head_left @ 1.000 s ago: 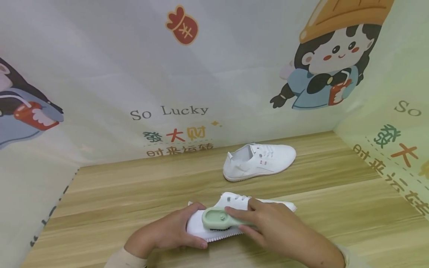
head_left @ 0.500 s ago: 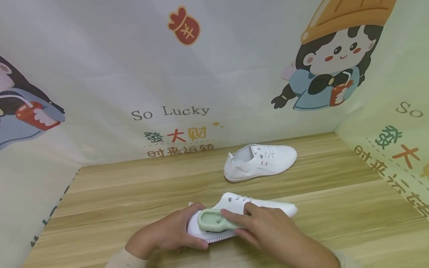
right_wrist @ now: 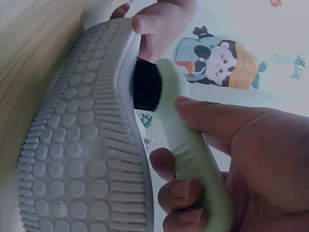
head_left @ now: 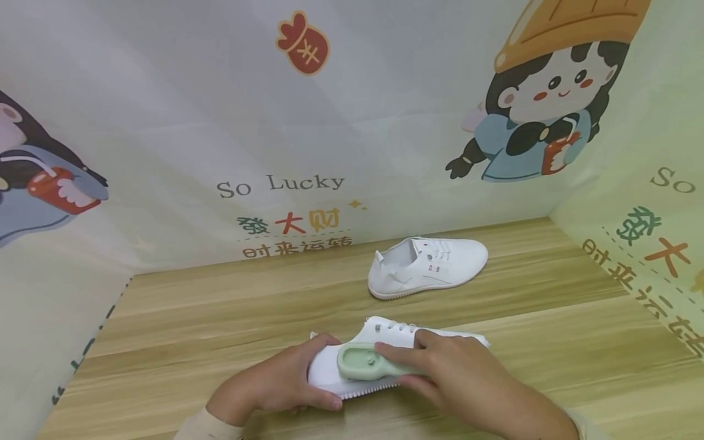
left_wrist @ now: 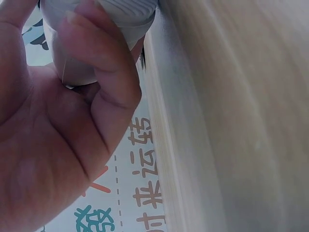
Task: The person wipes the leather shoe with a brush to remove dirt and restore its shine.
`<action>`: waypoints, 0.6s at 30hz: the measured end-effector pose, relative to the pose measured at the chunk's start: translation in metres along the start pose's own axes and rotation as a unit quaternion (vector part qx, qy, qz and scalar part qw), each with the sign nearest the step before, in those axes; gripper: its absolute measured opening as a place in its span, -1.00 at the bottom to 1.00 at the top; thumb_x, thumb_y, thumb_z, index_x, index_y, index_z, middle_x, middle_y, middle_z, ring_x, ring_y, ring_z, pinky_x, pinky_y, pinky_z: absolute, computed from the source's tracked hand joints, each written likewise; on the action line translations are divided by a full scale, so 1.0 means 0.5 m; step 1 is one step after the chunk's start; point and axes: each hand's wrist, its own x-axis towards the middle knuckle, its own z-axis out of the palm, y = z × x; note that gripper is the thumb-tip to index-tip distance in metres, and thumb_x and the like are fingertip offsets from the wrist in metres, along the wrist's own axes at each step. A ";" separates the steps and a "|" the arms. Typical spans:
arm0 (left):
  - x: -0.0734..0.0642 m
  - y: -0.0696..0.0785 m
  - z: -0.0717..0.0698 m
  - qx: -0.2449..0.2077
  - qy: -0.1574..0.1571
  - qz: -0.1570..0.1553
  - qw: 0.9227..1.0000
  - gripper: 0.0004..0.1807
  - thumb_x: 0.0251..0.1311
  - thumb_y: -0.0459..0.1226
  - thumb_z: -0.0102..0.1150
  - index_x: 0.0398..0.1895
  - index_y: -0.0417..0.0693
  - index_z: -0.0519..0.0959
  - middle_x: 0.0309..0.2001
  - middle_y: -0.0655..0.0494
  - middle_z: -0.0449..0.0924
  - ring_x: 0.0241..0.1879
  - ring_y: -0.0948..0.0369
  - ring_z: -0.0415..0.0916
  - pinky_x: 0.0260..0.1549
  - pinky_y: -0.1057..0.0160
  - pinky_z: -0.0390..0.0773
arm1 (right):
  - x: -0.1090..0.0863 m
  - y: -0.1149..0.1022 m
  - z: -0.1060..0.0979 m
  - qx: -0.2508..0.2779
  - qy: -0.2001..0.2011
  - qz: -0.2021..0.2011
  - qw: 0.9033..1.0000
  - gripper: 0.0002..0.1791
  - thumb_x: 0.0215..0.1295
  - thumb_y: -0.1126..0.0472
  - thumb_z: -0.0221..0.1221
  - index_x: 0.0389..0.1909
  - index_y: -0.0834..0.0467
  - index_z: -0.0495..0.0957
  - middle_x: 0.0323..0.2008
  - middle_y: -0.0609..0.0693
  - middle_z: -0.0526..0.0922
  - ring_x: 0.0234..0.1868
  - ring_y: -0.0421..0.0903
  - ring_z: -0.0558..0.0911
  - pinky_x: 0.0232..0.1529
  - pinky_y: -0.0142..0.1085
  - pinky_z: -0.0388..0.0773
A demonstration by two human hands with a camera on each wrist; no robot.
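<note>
Brush-to-shoe contact: The black bristles [right_wrist: 147, 84] of my green brush [head_left: 357, 360] touched the near side of the white shoe [head_left: 392, 333], just above the sole edge and toward the heel.
Shoe axis: The shoe ran left to right before me, heel to my left, toe to my right; it was tilted, with its sole [right_wrist: 82, 130] exposed to the right wrist view.
Brush axis: The brush lay nearly parallel to the shoe, head toward the heel, handle pointing right.
Right hand: My right hand [head_left: 445, 373] was curled round the brush handle, one digit laid along the back near the head; it was the hand nearer the toe.
Left hand: My left hand [head_left: 280, 379] gripped the heel end, spread only as wide as the shoe, thumb low by the sole edge and fingers over the upper side.
Desk clearance: I could not tell whether the held shoe touched the desk [head_left: 220, 318].
Second shoe: A matching white shoe [head_left: 440, 269] rested upright on its sole beyond the held one, near the backdrop [head_left: 165, 134], toe to my right, apart from both hands.
Brush form: Smooth, pale, plastic-looking body; rounded head with an oval recess in its back; short, dense bristle block.
Sole texture: Rows of raised round studs, bordered by fine parallel ribs.
Upper: Smooth, matte white, laced.
Desk surface: Yellowish wood grain, streaked lengthwise.
</note>
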 end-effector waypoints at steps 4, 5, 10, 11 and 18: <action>0.001 0.000 -0.001 -0.002 0.001 0.000 1.000 -0.25 -0.03 -0.10 0.56 0.24 0.26 0.35 -0.24 0.03 0.52 -0.51 0.21 0.48 -0.68 0.22 0.50 | -0.004 0.004 -0.008 -0.001 -0.008 0.008 1.000 -0.49 0.31 -0.07 0.28 0.28 -0.37 0.50 -0.36 -0.20 0.51 -0.52 -0.36 0.33 -0.52 -0.41 0.28; 0.001 0.000 0.000 -0.004 0.001 0.000 1.000 -0.24 -0.03 -0.11 0.56 0.24 0.26 0.35 -0.23 0.03 0.52 -0.50 0.21 0.48 -0.68 0.21 0.50 | -0.005 0.005 -0.009 0.001 -0.009 0.009 1.000 -0.49 0.30 -0.06 0.29 0.28 -0.36 0.50 -0.34 -0.19 0.53 -0.51 -0.35 0.35 -0.51 -0.40 0.29; 0.001 0.001 0.000 -0.006 0.004 -0.005 1.000 -0.23 -0.03 -0.11 0.56 0.26 0.25 0.35 -0.22 0.01 0.51 -0.53 0.20 0.48 -0.68 0.22 0.49 | -0.007 0.012 -0.023 0.013 -0.018 0.016 1.000 -0.47 0.27 -0.01 0.32 0.27 -0.34 0.52 -0.32 -0.20 0.59 -0.49 -0.36 0.38 -0.49 -0.42 0.33; 0.000 0.002 0.000 -0.006 0.005 -0.006 1.000 -0.23 -0.03 -0.11 0.56 0.26 0.25 0.35 -0.22 0.01 0.51 -0.54 0.20 0.47 -0.69 0.22 0.49 | -0.007 0.014 -0.025 0.014 -0.020 0.017 1.000 -0.48 0.26 -0.01 0.33 0.26 -0.34 0.53 -0.32 -0.21 0.59 -0.49 -0.37 0.38 -0.49 -0.42 0.33; 0.001 0.001 0.001 -0.007 0.006 -0.009 1.000 -0.23 -0.03 -0.11 0.56 0.26 0.26 0.35 -0.24 0.00 0.51 -0.60 0.21 0.45 -0.72 0.26 0.44 | -0.008 0.026 -0.045 0.004 -0.042 0.042 0.998 -0.48 0.22 -0.02 0.37 0.21 -0.39 0.56 -0.29 -0.17 0.65 -0.46 -0.34 0.43 -0.48 -0.37 0.37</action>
